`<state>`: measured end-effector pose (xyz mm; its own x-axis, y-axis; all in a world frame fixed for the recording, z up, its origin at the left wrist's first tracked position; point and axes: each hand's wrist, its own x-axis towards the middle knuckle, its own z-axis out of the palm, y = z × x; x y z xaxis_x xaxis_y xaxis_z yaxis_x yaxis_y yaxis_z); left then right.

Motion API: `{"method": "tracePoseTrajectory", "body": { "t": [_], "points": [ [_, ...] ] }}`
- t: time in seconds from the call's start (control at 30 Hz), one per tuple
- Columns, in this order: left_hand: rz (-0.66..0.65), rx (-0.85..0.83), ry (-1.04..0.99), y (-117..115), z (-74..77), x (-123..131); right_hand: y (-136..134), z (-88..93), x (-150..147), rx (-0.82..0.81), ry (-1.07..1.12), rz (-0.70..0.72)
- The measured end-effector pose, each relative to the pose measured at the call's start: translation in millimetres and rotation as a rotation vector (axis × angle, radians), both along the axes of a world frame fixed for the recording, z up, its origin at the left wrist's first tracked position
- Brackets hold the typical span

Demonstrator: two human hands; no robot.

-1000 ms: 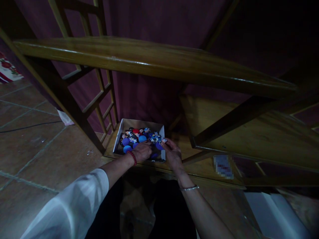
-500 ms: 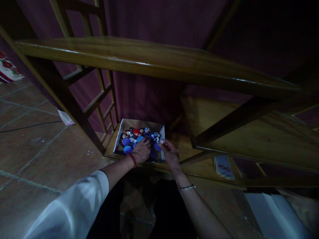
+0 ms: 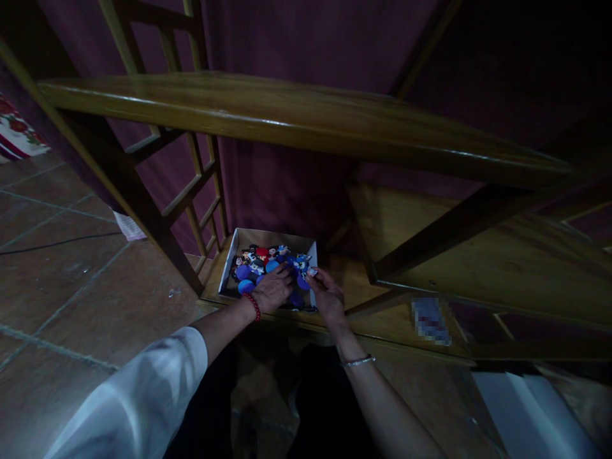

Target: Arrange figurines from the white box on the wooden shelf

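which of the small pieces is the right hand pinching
The pale one by the right-hand wall of the box: it alone sits between the right hand's thumb and fingers, while the red piece lies farther back.

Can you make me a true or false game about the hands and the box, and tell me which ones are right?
1. The left hand reaches into the box. True.
2. Both wrists are bare. False: the left one wears a red bracelet and the right one a silvery bracelet.
3. Blue and purple round pieces lie in the box. True.
4. The box stands on the tiled floor. False: it stands on a wooden board.
5. The right hand has its fingers on a small piece by the box's right side. True.
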<state>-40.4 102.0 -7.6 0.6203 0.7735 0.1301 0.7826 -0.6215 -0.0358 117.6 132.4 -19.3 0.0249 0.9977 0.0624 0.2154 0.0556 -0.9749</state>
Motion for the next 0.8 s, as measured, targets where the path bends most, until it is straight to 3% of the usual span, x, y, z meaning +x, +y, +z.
{"method": "tracePoseTrajectory", "body": {
  "t": [0.37,0.8],
  "points": [
    [-0.208,-0.083,-0.061,7.2,-5.2,0.3,0.6,-5.0,0.7,0.024,-0.049,0.004],
    [0.088,0.033,-0.072,0.4,-8.0,4.2,0.1,-4.1,1.0,0.016,-0.069,0.039]
  ]
}}
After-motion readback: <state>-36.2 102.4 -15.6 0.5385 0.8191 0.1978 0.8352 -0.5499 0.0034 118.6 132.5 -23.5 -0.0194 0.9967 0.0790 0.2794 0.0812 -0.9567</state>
